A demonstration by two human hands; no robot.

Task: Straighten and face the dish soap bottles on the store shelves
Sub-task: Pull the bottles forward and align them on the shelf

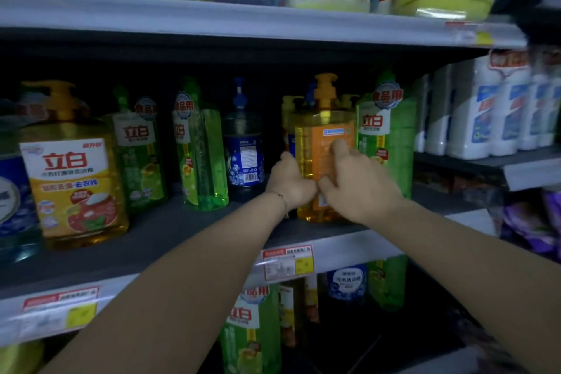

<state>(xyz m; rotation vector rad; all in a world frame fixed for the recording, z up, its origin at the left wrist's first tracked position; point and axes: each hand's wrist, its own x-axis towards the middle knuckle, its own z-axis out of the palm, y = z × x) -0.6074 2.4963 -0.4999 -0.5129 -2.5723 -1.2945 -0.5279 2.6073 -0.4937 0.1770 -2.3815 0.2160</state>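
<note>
Shelf (151,240) grey, dimly lit, left hand (290,182), right hand (359,188) gripping orange bottle (315,143)

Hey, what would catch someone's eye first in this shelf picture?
The left hand and right hand grip an orange pump bottle on the middle shelf, centre frame. At far left, a big yellow bottle with a bold red-lettered label stands near the shelf's front.

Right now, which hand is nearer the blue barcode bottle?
Left. The left hand grips the orange bottle beside the blue barcode bottle; right hand farther right, on the orange label.
</note>
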